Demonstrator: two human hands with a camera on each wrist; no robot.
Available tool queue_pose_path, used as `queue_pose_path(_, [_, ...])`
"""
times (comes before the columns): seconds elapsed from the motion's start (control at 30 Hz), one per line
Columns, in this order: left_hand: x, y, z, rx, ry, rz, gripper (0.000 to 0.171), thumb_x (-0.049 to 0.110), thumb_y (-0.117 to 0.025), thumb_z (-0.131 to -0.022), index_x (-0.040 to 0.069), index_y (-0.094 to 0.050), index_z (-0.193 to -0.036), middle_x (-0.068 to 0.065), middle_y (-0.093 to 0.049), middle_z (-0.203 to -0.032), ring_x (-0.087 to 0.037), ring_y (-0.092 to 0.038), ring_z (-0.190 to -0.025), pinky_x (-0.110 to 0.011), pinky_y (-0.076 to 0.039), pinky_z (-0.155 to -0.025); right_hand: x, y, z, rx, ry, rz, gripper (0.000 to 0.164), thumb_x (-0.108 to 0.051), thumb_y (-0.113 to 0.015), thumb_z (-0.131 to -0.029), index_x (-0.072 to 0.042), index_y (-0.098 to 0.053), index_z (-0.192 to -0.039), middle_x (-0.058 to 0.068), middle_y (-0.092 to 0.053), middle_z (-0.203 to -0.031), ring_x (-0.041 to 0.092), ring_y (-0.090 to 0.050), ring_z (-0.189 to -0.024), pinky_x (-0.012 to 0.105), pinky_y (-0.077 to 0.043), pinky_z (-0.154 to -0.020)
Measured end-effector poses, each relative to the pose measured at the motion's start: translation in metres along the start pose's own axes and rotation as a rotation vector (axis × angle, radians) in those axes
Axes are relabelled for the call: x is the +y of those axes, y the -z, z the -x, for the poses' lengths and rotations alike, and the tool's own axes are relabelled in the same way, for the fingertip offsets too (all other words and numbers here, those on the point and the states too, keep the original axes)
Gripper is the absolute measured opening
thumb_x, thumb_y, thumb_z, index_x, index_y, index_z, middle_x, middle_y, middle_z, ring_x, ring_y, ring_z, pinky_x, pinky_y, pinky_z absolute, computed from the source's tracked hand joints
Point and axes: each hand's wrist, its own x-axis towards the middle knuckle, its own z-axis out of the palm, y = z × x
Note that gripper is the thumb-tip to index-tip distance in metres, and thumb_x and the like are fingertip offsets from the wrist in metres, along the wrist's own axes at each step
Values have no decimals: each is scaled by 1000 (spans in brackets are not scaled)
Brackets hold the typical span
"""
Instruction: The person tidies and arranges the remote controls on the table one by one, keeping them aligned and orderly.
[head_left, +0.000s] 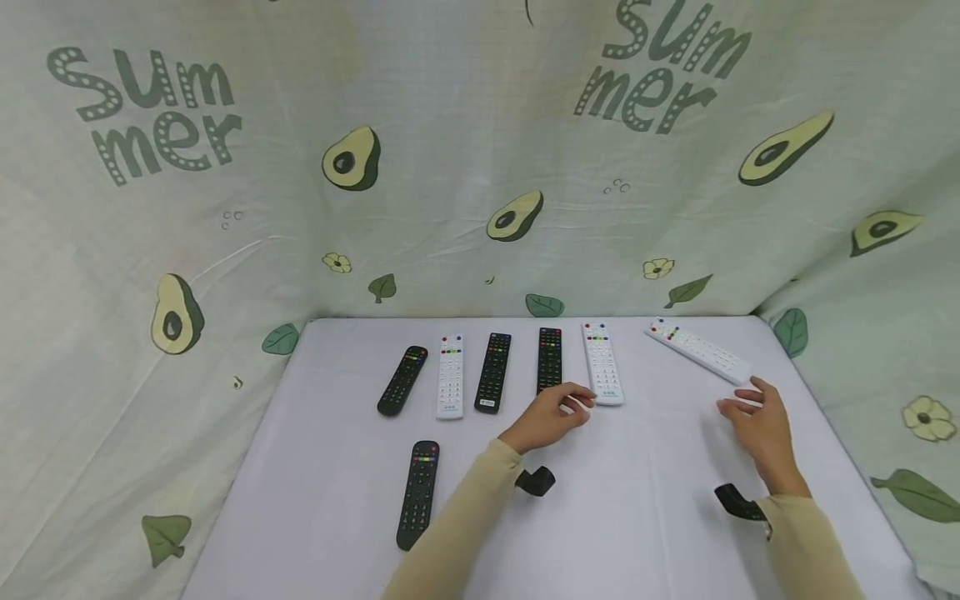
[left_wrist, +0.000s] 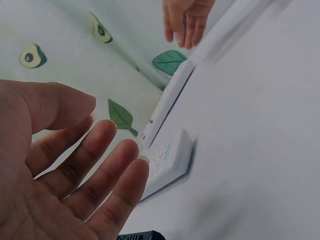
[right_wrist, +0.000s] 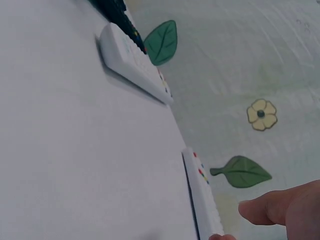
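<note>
My left hand (head_left: 550, 416) hovers over the table's middle with fingers loosely bent and nothing in them. Just past its fingertips lies a white remote control (head_left: 603, 364), and a black remote control (head_left: 550, 357) is partly hidden behind the hand. In the left wrist view the thumb and fingers stand apart, with the white remote (left_wrist: 172, 157) beyond them. At the right, my right hand (head_left: 765, 433) is by the near end of a slanted white remote control (head_left: 697, 350). Its thumb and fingers are spread, and a fingertip overlaps that remote (right_wrist: 200, 195) in the right wrist view; contact is unclear.
Further left lie a black remote (head_left: 492, 372), a white remote (head_left: 450, 377) and another black remote (head_left: 402, 381). Nearer the front is one more black remote (head_left: 417, 496), beside my left sleeve. A white cloth covers the table (head_left: 322, 500); a printed curtain (head_left: 435, 92) hangs behind it.
</note>
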Motion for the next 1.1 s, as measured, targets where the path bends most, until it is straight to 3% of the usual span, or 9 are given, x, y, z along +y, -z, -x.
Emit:
queue_pose_path(0.17, [2,-11,-8,-16,-8,27,34,5,-65,-103,-4,-64,-136,-17,-71,-127,-5,-66,-103,-18,-55,-86,8,8,-17,15,-35,0,80,-12,-61,-103,10,-13,-163,34,-45,-149,10,-57,-99,7,-40,-64])
queue_pose_path(0.27, [3,-18,-13,-30,-6,52,35,5,-64,-104,-4,-63,-137,-19,-70,-130,-5,-65,-104,-17,-55,-86,14,9,-27,21,-47,-2,80,-13,-60,-103,10,-13,-163,34,-44,-150,23,-60,-108,9,-39,-66])
queue_pose_path(0.4, [6,-28,-19,-46,4,60,36,5,-64,-104,-2,-62,-139,-18,-70,-132,-2,-64,-105,-17,-54,-86,19,12,-38,8,-66,0,81,-15,-59,-103,11,-10,-163,36,-39,-152,45,-50,-130,16,-39,-71])
queue_pose_path(0.63, [8,-44,-27,-123,20,49,39,5,-64,-104,-1,-59,-143,-16,-67,-136,0,-63,-107,-15,-53,-91,20,18,-54,-22,-119,8,83,-14,-57,-103,13,-6,-162,39,-32,-156,50,-46,-134,44,-48,-90])
queue_pose_path(0.77, [7,-53,-29,-156,18,31,41,6,-65,-104,0,-58,-144,-16,-66,-138,0,-63,-110,-14,-52,-93,23,20,-64,-19,-158,9,83,-12,-56,-102,13,-4,-162,40,-28,-160,53,-42,-136,59,-44,-106])
queue_pose_path(0.93, [11,-60,-34,-158,23,32,42,6,-65,-103,0,-58,-145,-15,-64,-141,-8,-65,-117,-14,-51,-93,25,20,-74,-19,-182,23,84,-12,-56,-102,12,-4,-163,41,-24,-162,55,-36,-142,65,-35,-118])
queue_pose_path(1.1, [16,-65,-43,-134,53,75,44,9,-66,-103,3,-58,-146,-12,-64,-142,-5,-65,-116,-16,-52,-92,23,21,-79,-25,-195,27,84,-11,-57,-102,12,-4,-163,40,-21,-164,57,-31,-146,66,-31,-121])
